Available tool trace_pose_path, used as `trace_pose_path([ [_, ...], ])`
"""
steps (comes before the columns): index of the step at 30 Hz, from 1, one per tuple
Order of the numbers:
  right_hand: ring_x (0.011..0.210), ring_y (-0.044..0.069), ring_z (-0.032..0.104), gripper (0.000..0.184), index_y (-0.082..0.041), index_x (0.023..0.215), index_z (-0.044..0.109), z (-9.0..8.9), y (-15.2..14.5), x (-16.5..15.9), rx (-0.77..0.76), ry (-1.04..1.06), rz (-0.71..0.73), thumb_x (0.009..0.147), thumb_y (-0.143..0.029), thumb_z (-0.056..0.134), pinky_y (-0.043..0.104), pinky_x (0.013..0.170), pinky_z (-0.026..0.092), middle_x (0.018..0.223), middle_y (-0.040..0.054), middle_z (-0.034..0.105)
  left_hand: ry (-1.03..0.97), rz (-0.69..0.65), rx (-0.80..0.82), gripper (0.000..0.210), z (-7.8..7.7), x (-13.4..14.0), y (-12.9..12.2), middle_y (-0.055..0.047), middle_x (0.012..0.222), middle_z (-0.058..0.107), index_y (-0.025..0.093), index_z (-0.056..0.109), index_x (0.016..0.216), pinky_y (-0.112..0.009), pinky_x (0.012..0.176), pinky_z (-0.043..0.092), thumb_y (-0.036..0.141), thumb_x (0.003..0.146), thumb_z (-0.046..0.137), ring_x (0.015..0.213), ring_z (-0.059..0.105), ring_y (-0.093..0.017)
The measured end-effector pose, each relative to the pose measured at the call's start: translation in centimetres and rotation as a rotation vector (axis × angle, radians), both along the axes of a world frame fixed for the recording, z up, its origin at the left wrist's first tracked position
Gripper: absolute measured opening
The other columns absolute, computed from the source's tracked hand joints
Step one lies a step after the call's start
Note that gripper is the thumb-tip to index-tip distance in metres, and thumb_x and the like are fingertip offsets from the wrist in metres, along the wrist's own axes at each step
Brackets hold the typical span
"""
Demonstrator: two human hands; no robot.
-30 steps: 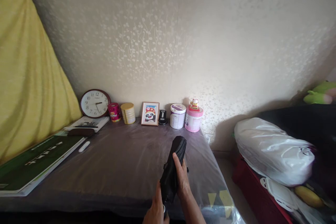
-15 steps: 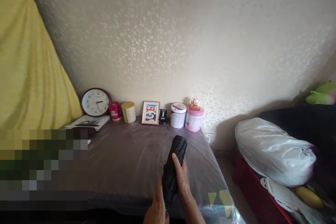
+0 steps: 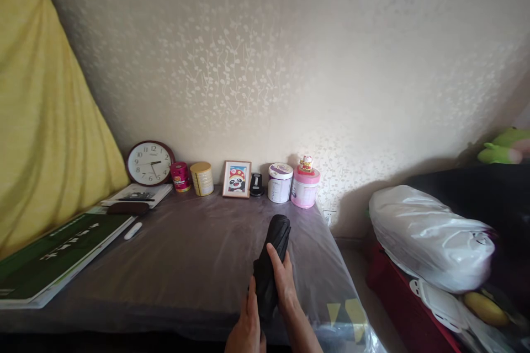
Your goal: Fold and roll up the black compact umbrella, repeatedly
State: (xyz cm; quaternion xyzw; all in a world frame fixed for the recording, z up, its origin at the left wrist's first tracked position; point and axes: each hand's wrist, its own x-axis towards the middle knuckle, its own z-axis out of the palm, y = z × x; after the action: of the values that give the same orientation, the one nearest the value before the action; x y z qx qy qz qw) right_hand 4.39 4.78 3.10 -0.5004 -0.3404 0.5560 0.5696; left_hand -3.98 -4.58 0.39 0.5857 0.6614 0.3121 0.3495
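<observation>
A folded black umbrella [image 3: 267, 281] is held between my two hands over the front part of the table [image 3: 186, 270], its rounded end pointing away from me. My right hand [image 3: 284, 281] wraps the right side of the folded cloth, thumb lying along the top. Lower down, my left hand [image 3: 247, 320] is closed around the near end on the left side; its fingertips are partly hidden behind the umbrella.
Against the wall stand a clock [image 3: 150, 163], a pink can [image 3: 180, 177], a yellow can [image 3: 201, 179], a framed panda picture [image 3: 237, 180] and two tubs [image 3: 280, 185]. Green books [image 3: 53, 256] lie left. Right of the table, a white bag [image 3: 430, 237] rests above a red box [image 3: 397, 292].
The umbrella and both hands have shifted very slightly left in view. My grip looks the same. The blurred patch at the left has gone, showing the green books.
</observation>
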Motion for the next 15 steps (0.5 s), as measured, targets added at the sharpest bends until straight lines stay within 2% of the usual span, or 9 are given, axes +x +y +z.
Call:
trace_pose_path([
  [2, 0.068, 0.021, 0.064, 0.055, -0.017, 0.098, 0.062, 0.0, 0.0, 0.0, -0.030, 0.027, 0.017, 0.059, -0.056, 0.068, 0.028, 0.058, 0.051, 0.072, 0.0018, 0.067, -0.022, -0.019, 0.028, 0.086, 0.5, -0.3, 0.0, -0.016, 0.145, 0.026, 0.011, 0.012, 0.140, -0.026, 0.099, 0.034, 0.003, 0.062, 0.048, 0.130, 0.035, -0.024],
  [4, 0.059, 0.019, 0.062, 0.054, -0.016, 0.096, 0.062, 0.3, 0.0, 0.0, -0.077, 0.094, 0.057, 0.061, -0.058, 0.066, 0.028, 0.052, 0.049, 0.065, 0.0012, 0.064, -0.215, -0.094, -0.009, 0.086, 1.5, -0.6, 0.0, -0.017, 0.128, 0.049, 0.011, 0.008, 0.139, -0.028, 0.088, 0.043, 0.010, 0.065, 0.051, 0.109, 0.055, -0.023],
  [5, 0.054, 0.018, 0.060, 0.055, -0.015, 0.094, 0.061, 0.5, -0.1, 0.0, -0.101, 0.134, 0.086, 0.063, -0.059, 0.065, 0.028, 0.049, 0.048, 0.060, 0.0008, 0.062, -0.359, -0.137, -0.092, 0.084, 2.0, -0.7, 0.0, -0.013, 0.109, 0.061, 0.014, 0.007, 0.139, -0.029, 0.077, 0.048, 0.014, 0.068, 0.050, 0.089, 0.064, -0.021],
  [6, 0.050, 0.017, 0.058, 0.055, -0.014, 0.093, 0.061, 0.7, -0.2, 0.0, -0.121, 0.172, 0.120, 0.064, -0.061, 0.063, 0.027, 0.046, 0.047, 0.057, 0.0004, 0.060, -0.484, -0.177, -0.173, 0.079, 2.5, -0.8, 0.0, -0.006, 0.088, 0.065, 0.015, 0.009, 0.139, -0.028, 0.066, 0.048, 0.018, 0.070, 0.049, 0.072, 0.064, -0.018],
  [8, 0.046, 0.016, 0.056, 0.055, -0.014, 0.092, 0.060, 1.1, -0.3, 0.1, -0.133, 0.214, 0.164, 0.065, -0.061, 0.062, 0.027, 0.043, 0.045, 0.054, -0.0004, 0.058, -0.607, -0.195, -0.275, 0.074, 2.9, -0.7, -0.1, 0.003, 0.065, 0.059, 0.016, 0.012, 0.137, -0.024, 0.052, 0.045, 0.021, 0.072, 0.047, 0.053, 0.058, -0.014],
  [10, 0.050, 0.016, 0.058, 0.053, -0.014, 0.094, 0.060, 1.3, -0.4, 0.1, -0.096, 0.177, 0.164, 0.065, -0.059, 0.063, 0.026, 0.047, 0.047, 0.059, -0.0003, 0.060, -0.542, -0.148, -0.232, 0.075, 2.4, -0.4, -0.1, 0.001, 0.073, 0.061, 0.015, 0.011, 0.137, -0.024, 0.055, 0.045, 0.019, 0.071, 0.047, 0.060, 0.060, -0.015],
  [12, 0.059, 0.017, 0.061, 0.053, -0.015, 0.097, 0.060, 1.2, -0.4, 0.2, -0.044, 0.077, 0.115, 0.064, -0.055, 0.067, 0.026, 0.053, 0.049, 0.067, 0.0003, 0.064, -0.375, -0.091, -0.085, 0.080, 1.4, -0.1, -0.1, -0.011, 0.107, 0.061, 0.012, 0.007, 0.138, -0.026, 0.076, 0.048, 0.013, 0.069, 0.047, 0.092, 0.062, -0.019],
  [14, 0.067, 0.018, 0.062, 0.052, -0.016, 0.097, 0.060, 0.8, -0.4, 0.2, -0.003, -0.011, 0.061, 0.061, -0.053, 0.070, 0.025, 0.059, 0.050, 0.074, 0.0008, 0.066, -0.187, -0.049, 0.031, 0.083, 0.4, 0.1, -0.2, -0.018, 0.137, 0.039, 0.009, 0.007, 0.139, -0.029, 0.098, 0.037, 0.006, 0.065, 0.046, 0.123, 0.044, -0.023],
  [15, 0.069, 0.019, 0.062, 0.051, -0.016, 0.096, 0.061, 0.7, -0.3, 0.2, 0.006, -0.030, 0.039, 0.061, -0.052, 0.071, 0.025, 0.060, 0.050, 0.075, 0.0009, 0.066, -0.109, -0.039, 0.052, 0.085, 0.1, 0.0, -0.2, -0.019, 0.143, 0.029, 0.009, 0.007, 0.139, -0.031, 0.103, 0.032, 0.004, 0.064, 0.045, 0.129, 0.036, -0.024],
])
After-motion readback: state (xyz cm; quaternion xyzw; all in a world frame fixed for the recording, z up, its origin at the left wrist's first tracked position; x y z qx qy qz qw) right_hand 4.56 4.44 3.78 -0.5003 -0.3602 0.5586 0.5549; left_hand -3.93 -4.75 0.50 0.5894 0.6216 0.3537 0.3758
